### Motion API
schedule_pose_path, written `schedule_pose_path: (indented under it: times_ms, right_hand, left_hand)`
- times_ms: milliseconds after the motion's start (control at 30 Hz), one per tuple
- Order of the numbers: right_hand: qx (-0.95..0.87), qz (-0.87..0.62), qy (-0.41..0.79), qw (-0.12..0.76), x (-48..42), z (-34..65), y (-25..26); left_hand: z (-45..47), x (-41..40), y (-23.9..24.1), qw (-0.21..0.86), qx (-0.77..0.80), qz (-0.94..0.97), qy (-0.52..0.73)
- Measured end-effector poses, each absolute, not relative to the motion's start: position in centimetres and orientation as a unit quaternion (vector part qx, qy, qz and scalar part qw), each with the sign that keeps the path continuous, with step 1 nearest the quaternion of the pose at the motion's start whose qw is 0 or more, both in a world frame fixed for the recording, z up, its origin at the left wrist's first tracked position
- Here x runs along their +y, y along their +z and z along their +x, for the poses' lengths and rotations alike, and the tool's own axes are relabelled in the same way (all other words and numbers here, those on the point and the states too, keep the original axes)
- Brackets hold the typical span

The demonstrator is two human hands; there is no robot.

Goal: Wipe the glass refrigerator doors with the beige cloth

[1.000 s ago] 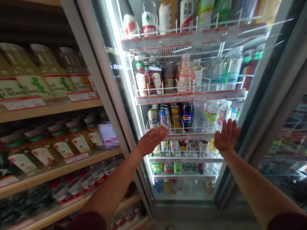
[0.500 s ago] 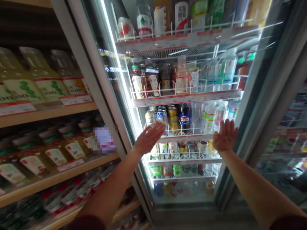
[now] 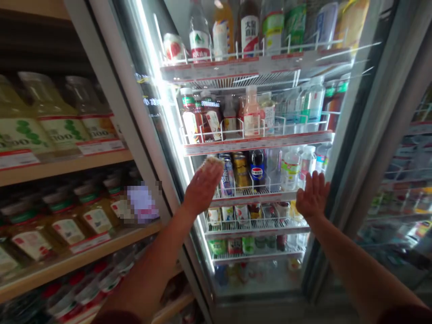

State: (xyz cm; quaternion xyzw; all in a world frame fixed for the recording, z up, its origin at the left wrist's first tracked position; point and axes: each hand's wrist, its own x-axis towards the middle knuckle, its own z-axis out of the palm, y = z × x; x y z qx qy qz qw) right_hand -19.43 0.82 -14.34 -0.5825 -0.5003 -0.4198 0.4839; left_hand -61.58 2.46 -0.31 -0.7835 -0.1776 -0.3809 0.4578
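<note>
A lit drinks fridge stands in front of me, its glass door point(image 3: 266, 276) shut and carrying faint reflections. My left hand point(image 3: 202, 189) is raised at the left of the glass, slightly blurred. Under its fingers a pale beige cloth point(image 3: 213, 159) shows only along the fingertips; most of it is hidden. Behind that hand are a blue can point(image 3: 227, 175) and a gold can point(image 3: 240, 168). Flat at the right side of the glass, my right hand point(image 3: 313, 195) has its fingers stretched up and holds nothing. Clear bottles point(image 3: 290, 168) stand behind it.
The grey door frame point(image 3: 364, 148) runs along the right. To the left, wooden shelves point(image 3: 64, 164) hold rows of juice bottles point(image 3: 60, 119) and dark-capped bottles point(image 3: 94, 209). Another glass-fronted fridge point(image 3: 401, 189) is at the far right.
My left hand has moved up and left across the glass with the cloth, uncovering more of the blue can. My right hand stays nearly in place. The view has shifted slightly.
</note>
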Motion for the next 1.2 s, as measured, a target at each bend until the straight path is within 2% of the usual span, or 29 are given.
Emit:
schedule_pose_path:
  times_ms: [100,167,300,400,533,600,667,767,833,967,1033,1100,1200]
  right_hand:
    - [-0.498,-0.552,-0.457,0.488,0.8,-19.5,-14.3]
    - [-0.498,-0.537,-0.474,0.489,0.8,-19.4,-14.3]
    - [-0.501,-0.537,-0.464,0.495,1.0,-19.2,-14.6]
    - [-0.5,-0.534,-0.462,0.502,1.1,-19.1,-14.7]
    - [-0.495,-0.553,-0.452,0.495,1.2,-19.0,-14.8]
    - [-0.495,-0.564,-0.441,0.492,1.1,-19.1,-14.8]
    - [-0.496,-0.574,-0.43,0.491,1.1,-19.2,-14.7]
    - [-0.494,-0.575,-0.43,0.49,1.0,-19.3,-14.6]
    - [-0.5,-0.563,-0.442,0.488,0.9,-19.4,-14.5]
    - [-0.506,-0.562,-0.437,0.487,0.8,-19.3,-14.4]
    - [-0.502,-0.572,-0.433,0.483,0.8,-19.4,-14.4]
    - [-0.499,-0.578,-0.43,0.482,0.8,-19.5,-14.3]
    - [-0.499,-0.582,-0.425,0.482,0.7,-19.8,-14.2]
  left_hand:
    - [-61.8,3.4,2.7,0.446,-0.255,-0.702,-0.493]
    - [-60.8,3.2,2.1,0.441,-0.252,-0.695,-0.508]
    - [-58.3,1.6,-2.1,0.472,-0.138,-0.78,-0.387]
    - [-58.5,1.5,-1.4,0.48,-0.133,-0.791,-0.355]
    - [-59.7,2.8,2.7,0.444,-0.262,-0.714,-0.474]
    - [-59.2,2.9,2.4,0.427,-0.287,-0.692,-0.506]
    - [-58.0,2.5,0.3,0.435,-0.239,-0.733,-0.465]
    - [-56.3,1.7,-1.7,0.463,-0.13,-0.808,-0.341]
    - [-55.9,1.7,0.2,0.467,-0.146,-0.806,-0.332]
    - [-56.6,2.9,8.6,0.407,-0.27,-0.723,-0.489]
    - [-56.5,3.2,10.5,0.386,-0.29,-0.7,-0.526]
    - [-55.8,3.1,9.2,0.393,-0.27,-0.712,-0.515]
    - [-54.5,2.4,5.3,0.451,-0.166,-0.781,-0.399]
